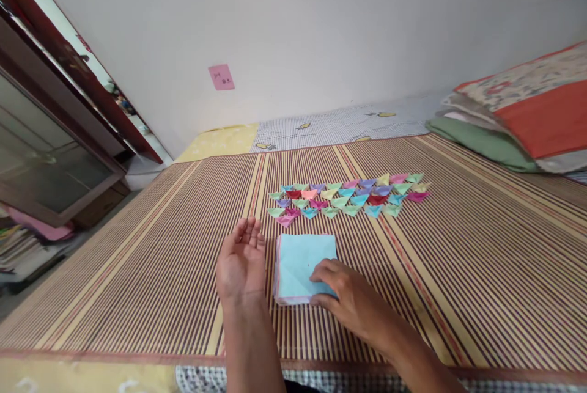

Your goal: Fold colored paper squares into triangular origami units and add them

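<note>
Around one paper stack (300, 261) are two hands: one left hand (242, 264) at nine o'clock, one right hand (346, 290) at four. Roughly thirty-four paper folds (359, 200), too crowded for certainty, lie at one o'clock. One mat (156, 271) spreads beneath; one note (221, 77) shows at eleven.

Square paper stack with light-blue top sheet (298, 258) on striped tan-and-brown slatted mat (160, 246), near middle; bare left hand (243, 261) just left of it; bare right hand (343, 286) over its near right part; rows of small multicoloured folded-paper triangles (339, 202) beyond, extending right; folded green cloth (481, 145) far right.
</note>
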A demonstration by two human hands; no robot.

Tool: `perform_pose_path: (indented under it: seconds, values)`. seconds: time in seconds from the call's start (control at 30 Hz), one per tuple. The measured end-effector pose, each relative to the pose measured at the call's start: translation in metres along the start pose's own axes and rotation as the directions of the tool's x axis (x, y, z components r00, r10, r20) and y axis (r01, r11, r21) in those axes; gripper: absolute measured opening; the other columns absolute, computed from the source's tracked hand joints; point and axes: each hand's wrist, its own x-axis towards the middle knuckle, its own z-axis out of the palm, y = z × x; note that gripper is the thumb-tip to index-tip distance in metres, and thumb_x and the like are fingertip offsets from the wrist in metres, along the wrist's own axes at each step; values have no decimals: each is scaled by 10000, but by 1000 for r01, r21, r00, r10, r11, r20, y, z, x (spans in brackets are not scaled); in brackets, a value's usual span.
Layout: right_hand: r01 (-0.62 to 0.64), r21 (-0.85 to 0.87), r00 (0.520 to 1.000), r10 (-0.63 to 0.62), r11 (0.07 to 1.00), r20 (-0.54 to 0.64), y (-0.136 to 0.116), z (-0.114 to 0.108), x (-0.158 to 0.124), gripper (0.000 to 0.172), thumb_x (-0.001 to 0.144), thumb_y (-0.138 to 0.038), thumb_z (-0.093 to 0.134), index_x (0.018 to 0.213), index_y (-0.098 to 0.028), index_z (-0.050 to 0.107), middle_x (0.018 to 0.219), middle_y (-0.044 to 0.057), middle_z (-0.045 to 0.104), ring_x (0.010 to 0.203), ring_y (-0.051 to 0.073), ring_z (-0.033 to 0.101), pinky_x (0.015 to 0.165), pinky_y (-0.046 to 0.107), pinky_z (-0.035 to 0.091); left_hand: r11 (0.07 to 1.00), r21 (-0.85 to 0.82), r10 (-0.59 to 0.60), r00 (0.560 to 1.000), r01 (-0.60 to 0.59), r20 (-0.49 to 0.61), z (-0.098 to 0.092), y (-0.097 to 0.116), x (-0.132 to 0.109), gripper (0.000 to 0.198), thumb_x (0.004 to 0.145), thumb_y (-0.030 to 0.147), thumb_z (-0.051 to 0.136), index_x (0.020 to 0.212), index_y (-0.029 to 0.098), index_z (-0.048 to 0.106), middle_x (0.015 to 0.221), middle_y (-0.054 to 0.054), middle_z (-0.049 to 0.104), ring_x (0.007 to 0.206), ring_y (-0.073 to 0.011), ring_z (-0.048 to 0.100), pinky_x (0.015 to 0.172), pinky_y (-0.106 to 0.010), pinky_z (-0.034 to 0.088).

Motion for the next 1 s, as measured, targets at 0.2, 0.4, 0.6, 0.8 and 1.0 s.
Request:
perform_pose_path:
  seconds: [0.2,0.4,0.6,0.8,1.0]
  values:
    - [18,2,1000,-18,1000,-14,1,2,0,153,893,-77,739,1018,-160,714,1032,78,712,1017,250,672,887,369,526,1000,-14,0,999,1,33,-3,-3,4,137,881,92,598,817,107,719,886,-95,743,823,-172,731,713,-244,556]
    - [45,-32,987,-50,998,-152,3,3,4,233,920,-34,522,927,-196,689,931,75,709,908,239,681,805,352,521,999,14,35,996,-36,88,-9,-6,8,82,852,114,644,838,119,725,913,-94,753,850,-168,731,738,-248,559]
    - [-18,357,863,195,934,-466,1,-39,9,173,967,-292,554,930,-210,702,781,35,724,711,207,664,623,279,497,990,111,66,987,-83,147,-7,-14,9,90,842,204,717,862,127,760,902,-89,767,853,-171,731,749,-251,529]
    - [152,818,884,293,555,-364,-4,-61,25,189,942,-365,664,1055,-223,718,939,38,768,817,205,714,762,294,553,902,411,-69,892,-136,446,4,-32,-5,445,868,514,750,1113,144,782,1164,-180,774,1105,-277,713,849,-336,549]
    - [131,826,883,315,548,-348,-3,-55,31,213,911,-413,713,1008,-223,718,792,13,731,724,198,677,699,294,544,869,479,-134,873,-124,469,4,-36,-14,347,702,345,913,975,150,823,891,-111,823,898,-297,772,779,-373,605]
